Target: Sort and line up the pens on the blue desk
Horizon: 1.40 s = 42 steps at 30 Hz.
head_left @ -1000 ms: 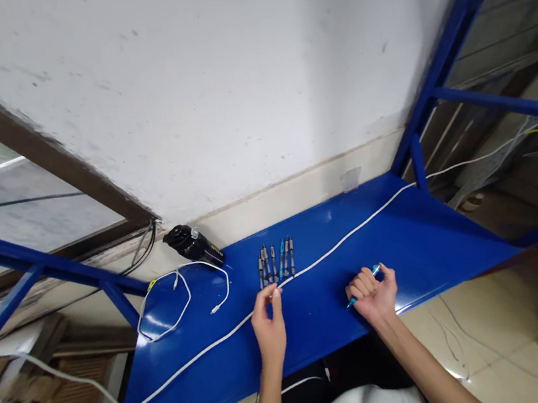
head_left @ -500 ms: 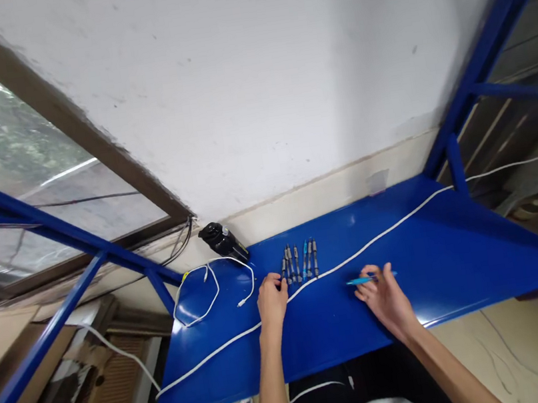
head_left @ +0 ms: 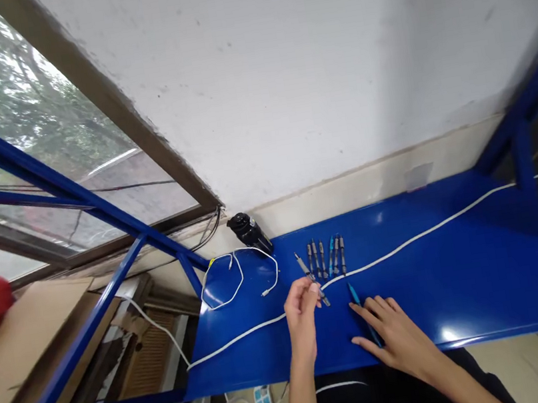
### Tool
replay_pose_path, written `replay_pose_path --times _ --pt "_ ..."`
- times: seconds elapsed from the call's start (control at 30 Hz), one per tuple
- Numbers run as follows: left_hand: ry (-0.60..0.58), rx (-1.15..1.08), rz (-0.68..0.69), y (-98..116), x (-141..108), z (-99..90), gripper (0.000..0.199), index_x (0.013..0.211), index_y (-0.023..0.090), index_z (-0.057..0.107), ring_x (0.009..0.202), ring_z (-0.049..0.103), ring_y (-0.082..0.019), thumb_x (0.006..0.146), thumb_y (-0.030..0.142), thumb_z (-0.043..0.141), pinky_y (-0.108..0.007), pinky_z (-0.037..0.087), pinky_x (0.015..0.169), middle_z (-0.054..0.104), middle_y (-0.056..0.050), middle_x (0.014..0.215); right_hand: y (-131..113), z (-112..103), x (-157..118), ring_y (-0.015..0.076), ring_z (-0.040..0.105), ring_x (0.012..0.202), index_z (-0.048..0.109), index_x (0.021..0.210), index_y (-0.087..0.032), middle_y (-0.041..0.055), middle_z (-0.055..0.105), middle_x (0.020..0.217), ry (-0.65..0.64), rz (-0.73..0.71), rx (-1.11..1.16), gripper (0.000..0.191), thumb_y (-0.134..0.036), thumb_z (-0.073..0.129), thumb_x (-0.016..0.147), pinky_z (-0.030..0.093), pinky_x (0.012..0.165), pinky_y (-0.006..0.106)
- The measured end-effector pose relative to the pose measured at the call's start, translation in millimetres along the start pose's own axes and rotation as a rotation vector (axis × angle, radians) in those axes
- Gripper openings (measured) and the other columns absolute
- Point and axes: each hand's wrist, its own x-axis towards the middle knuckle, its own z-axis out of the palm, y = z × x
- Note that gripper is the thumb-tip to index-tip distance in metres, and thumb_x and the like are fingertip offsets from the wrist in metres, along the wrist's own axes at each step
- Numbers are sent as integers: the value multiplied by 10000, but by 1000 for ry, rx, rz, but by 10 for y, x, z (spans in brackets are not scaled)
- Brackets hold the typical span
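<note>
Between the fingers of my left hand (head_left: 302,304) is a grey pen (head_left: 303,265), tilted, with its tip up and to the left. My right hand (head_left: 392,331) has its fingers spread over a light-blue pen (head_left: 354,294) that lies near the front of the blue table (head_left: 463,280); the palm side is hidden. Several pens (head_left: 323,258) lie side by side in a row behind my hands, mostly grey and black, one of them light blue (head_left: 331,254).
A black bottle (head_left: 250,232) lies near the wall, beside a looped white cable (head_left: 243,279). A long white cable (head_left: 407,243) crosses the table. Blue frame bars (head_left: 114,218) rise at the left, by cardboard (head_left: 13,354).
My left hand has picked up a grey pen. My right hand has lowered the light-blue pen to the table and opened. The camera view has shifted, so the table contents appear further right.
</note>
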Motion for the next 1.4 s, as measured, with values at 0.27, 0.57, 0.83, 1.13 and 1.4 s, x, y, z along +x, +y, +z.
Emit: replay_pose_path --times 0.27,0.57,0.83,1.13,1.4 --pt "-154 -86 -82 -297 -193 271 269 1069 194 670 827 647 -163 969 421 773 -282 524 776 704 -45 938 -35 -128 31 349 649 1219 538 1570 -294 145 664 1363 -49 76 130 742 -704 666 965 505 1083 587" --pt "-281 66 -63 -572 -285 334 321 1107 175 735 1018 728 -254 988 473 741 -366 563 947 768 -116 1066 78 -156 25 244 692 1008 627 1445 -295 86 771 1141 34 84 398 379 -405 401 1161 533 976 431" --pt "-81 -165 -132 -673 -214 247 533 1408 207 694 1211 709 -289 1013 565 676 -411 545 1051 756 -175 1311 37 -270 74 227 627 848 599 1508 -328 55 736 977 0 62 419 414 -351 372 1163 491 837 384" --pt "85 -136 -29 -778 -188 242 318 774 179 689 816 690 -185 843 412 894 -301 541 819 688 -24 781 77 -182 23 242 621 884 670 1407 -330 65 732 1012 11 76 497 373 -378 395 1159 499 845 387" --pt "-22 -194 -139 -711 -180 244 499 1311 194 725 1127 725 -274 907 466 836 -401 540 1019 776 -154 1234 64 -203 62 234 682 922 675 1303 -285 57 742 1008 52 168 567 326 -405 410 1155 518 936 412"
